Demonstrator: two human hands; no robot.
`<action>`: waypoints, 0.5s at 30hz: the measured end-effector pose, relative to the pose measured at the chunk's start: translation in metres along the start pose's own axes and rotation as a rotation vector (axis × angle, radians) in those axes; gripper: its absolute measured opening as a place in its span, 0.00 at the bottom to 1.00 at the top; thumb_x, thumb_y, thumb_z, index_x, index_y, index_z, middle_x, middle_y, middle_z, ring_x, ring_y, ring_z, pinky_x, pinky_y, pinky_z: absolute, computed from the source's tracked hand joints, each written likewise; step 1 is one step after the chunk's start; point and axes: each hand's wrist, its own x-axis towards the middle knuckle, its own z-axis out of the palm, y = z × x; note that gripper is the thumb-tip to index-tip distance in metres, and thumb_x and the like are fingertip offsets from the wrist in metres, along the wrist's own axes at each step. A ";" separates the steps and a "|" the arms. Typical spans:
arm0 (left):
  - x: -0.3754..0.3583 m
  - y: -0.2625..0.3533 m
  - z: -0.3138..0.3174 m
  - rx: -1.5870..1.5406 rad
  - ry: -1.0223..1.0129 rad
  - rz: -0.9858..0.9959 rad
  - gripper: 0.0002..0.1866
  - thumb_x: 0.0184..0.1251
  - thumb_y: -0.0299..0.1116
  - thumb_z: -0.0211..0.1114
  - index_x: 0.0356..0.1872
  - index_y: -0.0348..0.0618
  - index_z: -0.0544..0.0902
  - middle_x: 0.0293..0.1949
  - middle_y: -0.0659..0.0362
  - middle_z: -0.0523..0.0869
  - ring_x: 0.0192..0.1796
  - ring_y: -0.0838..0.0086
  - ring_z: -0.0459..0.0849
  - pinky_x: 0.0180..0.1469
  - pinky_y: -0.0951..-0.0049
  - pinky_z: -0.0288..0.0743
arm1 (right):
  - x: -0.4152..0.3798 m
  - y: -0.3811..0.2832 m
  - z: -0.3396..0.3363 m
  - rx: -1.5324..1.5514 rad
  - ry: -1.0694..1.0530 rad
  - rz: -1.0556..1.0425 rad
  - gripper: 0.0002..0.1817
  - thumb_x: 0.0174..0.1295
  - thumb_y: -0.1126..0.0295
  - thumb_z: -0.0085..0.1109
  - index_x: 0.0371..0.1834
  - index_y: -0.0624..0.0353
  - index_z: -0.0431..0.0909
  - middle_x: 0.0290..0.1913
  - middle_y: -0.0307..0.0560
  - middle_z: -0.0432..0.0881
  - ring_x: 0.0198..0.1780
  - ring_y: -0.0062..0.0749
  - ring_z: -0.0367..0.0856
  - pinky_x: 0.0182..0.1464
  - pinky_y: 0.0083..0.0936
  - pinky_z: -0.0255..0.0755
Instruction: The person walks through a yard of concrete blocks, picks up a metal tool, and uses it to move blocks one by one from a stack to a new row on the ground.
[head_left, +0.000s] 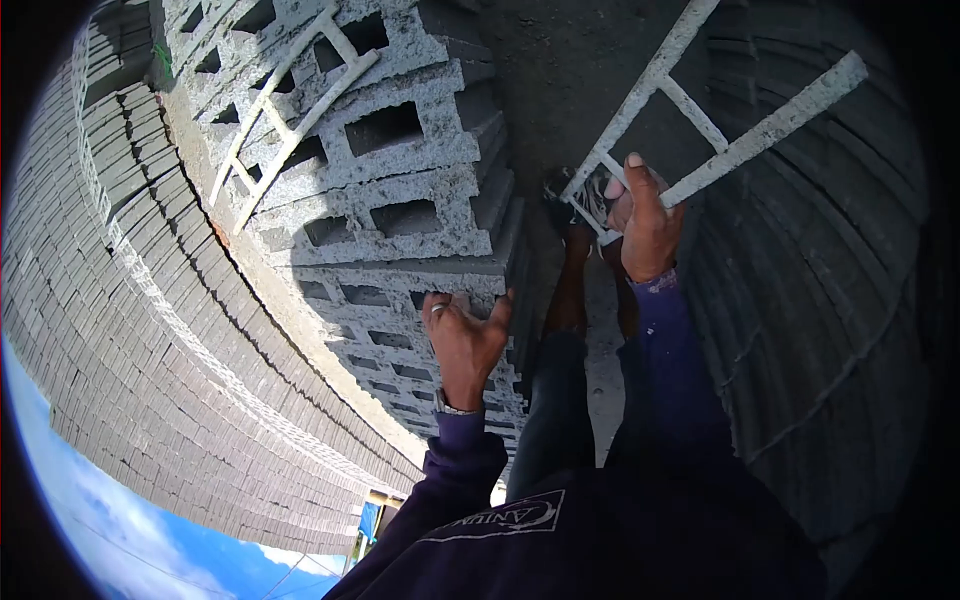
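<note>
Stacked grey hollow concrete blocks [420,215] rise at the centre and upper left. My left hand [466,335], with a ring on one finger, grips the edge of a block in the stack, thumb and fingers bent over it. To the right, my right hand [648,215] is closed around a pale, mortar-crusted metal frame [690,110] with two long bars and a crosspiece. The frame slants up and right from near my feet. A second similar frame [290,130] lies against the holed faces of the blocks at the upper left.
Long rows of stacked flat blocks [200,330] curve along the left. More dark stacked rows [830,300] stand at the right. My shoes and legs [565,290] are on the ground between the stacks. Blue sky shows at the lower left.
</note>
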 end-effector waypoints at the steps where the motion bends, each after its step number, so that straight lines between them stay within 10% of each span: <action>1: -0.005 -0.004 -0.009 0.036 0.070 0.103 0.23 0.53 0.39 0.76 0.39 0.27 0.84 0.41 0.37 0.84 0.55 0.50 0.78 0.61 0.57 0.68 | -0.004 -0.001 -0.006 -0.025 0.003 -0.008 0.27 0.66 0.47 0.57 0.21 0.62 0.76 0.12 0.32 0.64 0.16 0.17 0.63 0.22 0.21 0.56; 4: -0.006 0.016 -0.065 -0.353 0.071 -0.087 0.24 0.55 0.45 0.74 0.41 0.29 0.85 0.44 0.39 0.85 0.55 0.51 0.81 0.64 0.56 0.67 | -0.015 -0.004 -0.011 -0.085 0.033 -0.025 0.28 0.67 0.48 0.57 0.21 0.63 0.76 0.12 0.32 0.64 0.16 0.17 0.63 0.22 0.22 0.56; 9: 0.060 0.043 -0.059 0.038 0.455 0.327 0.33 0.57 0.53 0.73 0.42 0.24 0.84 0.34 0.40 0.88 0.42 0.46 0.86 0.61 0.52 0.69 | -0.019 -0.003 0.002 -0.014 0.011 -0.011 0.28 0.67 0.47 0.56 0.20 0.62 0.74 0.12 0.32 0.64 0.15 0.17 0.62 0.22 0.22 0.56; 11: 0.087 0.050 -0.039 0.134 0.165 0.129 0.34 0.52 0.55 0.74 0.34 0.22 0.84 0.29 0.38 0.86 0.38 0.45 0.85 0.55 0.53 0.72 | -0.018 -0.006 0.008 0.004 -0.002 -0.002 0.27 0.67 0.47 0.54 0.20 0.60 0.74 0.12 0.32 0.63 0.15 0.18 0.61 0.22 0.22 0.56; 15: 0.094 0.047 -0.015 -0.037 0.292 0.020 0.29 0.48 0.48 0.74 0.28 0.21 0.83 0.24 0.39 0.85 0.30 0.49 0.85 0.43 0.57 0.76 | -0.020 -0.001 0.002 0.013 -0.003 0.030 0.27 0.67 0.46 0.54 0.20 0.59 0.74 0.13 0.32 0.62 0.15 0.17 0.61 0.21 0.21 0.54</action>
